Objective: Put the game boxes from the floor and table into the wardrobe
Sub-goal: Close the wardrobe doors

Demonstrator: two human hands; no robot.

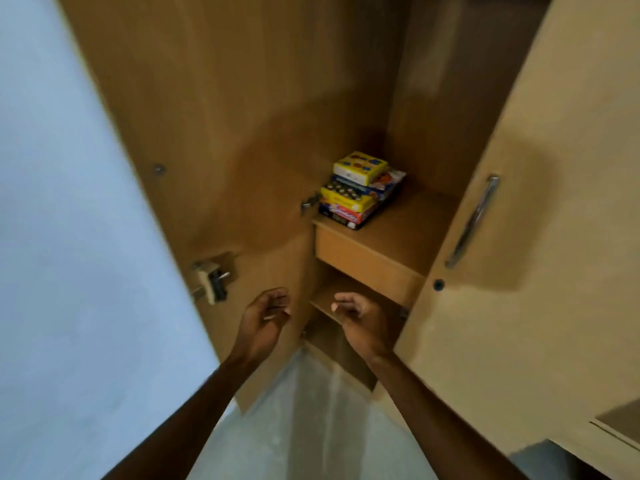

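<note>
Your left hand (265, 318) and right hand (356, 315) hang empty, fingers (277, 303) loosely curled, before the open wardrobe (242, 98). The stack of game boxes (360, 190) sits on its upper shelf (408, 233). They look like light, stiff cardboard, likely slick; grip any box by its long edges, since stacked lids may slide.

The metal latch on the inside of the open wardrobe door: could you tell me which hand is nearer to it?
Left. The left hand hovers just right of the metal latch; the right hand is farther right, before the lower shelf.
</note>
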